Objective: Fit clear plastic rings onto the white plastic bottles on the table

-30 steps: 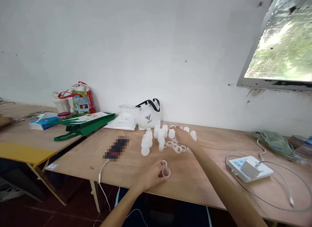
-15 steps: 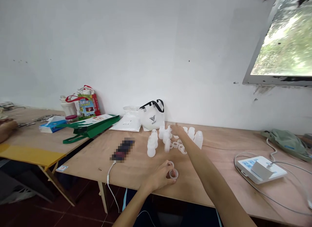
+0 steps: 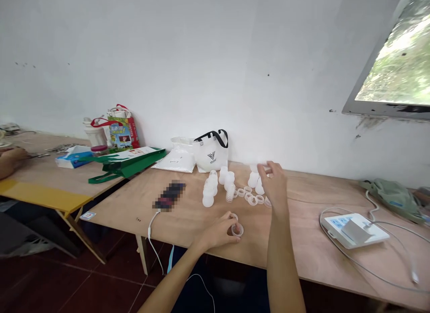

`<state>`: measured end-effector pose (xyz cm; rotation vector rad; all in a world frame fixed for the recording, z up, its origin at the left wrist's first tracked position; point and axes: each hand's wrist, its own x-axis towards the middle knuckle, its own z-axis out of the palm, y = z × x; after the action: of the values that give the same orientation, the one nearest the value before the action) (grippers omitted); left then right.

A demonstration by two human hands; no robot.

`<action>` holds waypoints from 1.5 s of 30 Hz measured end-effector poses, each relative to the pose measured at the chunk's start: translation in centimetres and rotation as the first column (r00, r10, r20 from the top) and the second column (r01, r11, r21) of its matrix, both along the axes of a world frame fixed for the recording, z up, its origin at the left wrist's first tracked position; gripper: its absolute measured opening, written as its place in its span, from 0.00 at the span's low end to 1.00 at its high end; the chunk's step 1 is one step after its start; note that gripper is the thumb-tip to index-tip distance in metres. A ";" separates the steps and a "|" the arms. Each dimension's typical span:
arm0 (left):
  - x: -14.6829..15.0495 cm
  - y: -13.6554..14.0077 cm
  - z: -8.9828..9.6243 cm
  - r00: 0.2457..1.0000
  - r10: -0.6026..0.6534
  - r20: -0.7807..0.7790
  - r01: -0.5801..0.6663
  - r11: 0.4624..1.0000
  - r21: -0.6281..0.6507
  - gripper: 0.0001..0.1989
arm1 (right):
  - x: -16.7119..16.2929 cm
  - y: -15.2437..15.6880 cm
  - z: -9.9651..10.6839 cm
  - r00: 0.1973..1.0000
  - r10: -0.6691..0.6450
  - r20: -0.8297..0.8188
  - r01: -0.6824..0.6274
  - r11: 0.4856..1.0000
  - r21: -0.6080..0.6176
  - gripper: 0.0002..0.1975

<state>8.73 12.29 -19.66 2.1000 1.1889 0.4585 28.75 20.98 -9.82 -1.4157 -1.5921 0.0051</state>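
My left hand [image 3: 220, 232] rests near the table's front edge. Its thumb and fingers curl around a clear plastic ring [image 3: 238, 231], with a second ring showing just behind it. Farther back on the right, my right hand [image 3: 275, 186] is raised with thumb and fingers pinched together; a blurred whitish shape by the fingertips is too smeared to name. White translucent cups [image 3: 254, 179] stand under and beside that hand, partly covered by it. More white cups [image 3: 208, 197] stand in a row to the left. Several loose clear rings [image 3: 252, 200] lie between, beside a small ring stack [image 3: 230, 195].
Behind the cups stand a white bag with black handles [image 3: 211, 156] and a white plastic packet [image 3: 176, 158]. A phone [image 3: 169, 196] with a cable lies left. At right is a white power strip [image 3: 356, 230] with cords. Another person's hand [image 3: 13, 158] is at the left table.
My right hand has moved right from the middle cups to above the right-hand ones. The left hand stays around the ring. The camera view has shifted slightly.
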 end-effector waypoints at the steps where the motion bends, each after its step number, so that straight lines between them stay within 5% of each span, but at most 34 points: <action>1: 0.0 0.0 0.1 1.000 -0.006 0.000 0.006 1.000 -0.005 0.11 | 0.8 -2.1 -0.9 0.996 0.002 -0.087 0.005 0.997 0.082 0.19; 4: -0.3 -0.1 0.5 0.998 -0.056 0.032 0.056 0.998 -0.002 0.09 | 3.0 -7.3 -4.0 0.997 -0.005 -0.079 0.011 0.996 0.087 0.19; 9: -0.7 0.3 0.6 0.990 -0.125 0.065 0.123 0.991 0.047 0.06 | 5.0 -9.4 -5.8 0.972 0.161 0.174 -0.125 0.971 -0.203 0.15; 11: -0.8 0.4 0.5 0.990 -0.132 0.043 0.130 0.991 0.045 0.06 | 5.4 -8.8 -5.1 0.902 0.343 0.261 -0.262 0.917 -0.299 0.11; 14: -0.9 0.5 0.6 0.992 -0.125 0.023 0.124 0.992 0.018 0.07 | 5.7 -7.9 -4.0 0.744 0.613 0.266 -0.465 0.761 -0.453 0.11; 16: -0.9 0.4 0.6 0.991 -0.129 0.031 0.129 0.992 -0.001 0.07 | 5.9 -7.6 -3.8 0.695 0.683 0.226 -0.506 0.687 -0.521 0.12; 18: -0.9 0.5 0.6 0.989 -0.143 0.043 0.143 0.990 -0.002 0.07 | 6.1 -7.7 -3.9 0.695 0.689 0.209 -0.504 0.673 -0.541 0.12; 26: -0.9 0.3 0.4 0.985 -0.169 0.034 0.168 0.985 0.036 0.07 | 5.6 -8.5 -4.3 0.687 0.645 0.335 -0.451 0.740 -0.499 0.10; 33: -0.8 0.4 0.5 0.983 -0.175 0.051 0.170 0.981 0.096 0.05 | 6.2 -9.2 -5.5 0.737 0.653 0.177 -0.503 0.704 -0.502 0.07; 37: -0.6 0.4 0.1 0.987 -0.144 0.071 0.140 0.988 0.056 0.05 | 6.8 -9.6 -5.4 0.793 0.607 0.053 -0.520 0.720 -0.459 0.15; 45: -0.7 -0.1 1.2 0.991 -0.081 0.109 0.068 0.990 0.119 0.09 | 9.0 -7.6 -6.8 0.918 0.368 -0.146 -0.395 0.878 -0.269 0.25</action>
<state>8.07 12.24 -18.49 2.1772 1.0367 0.6164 37.77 13.34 -16.65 -1.2722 -1.8243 0.5556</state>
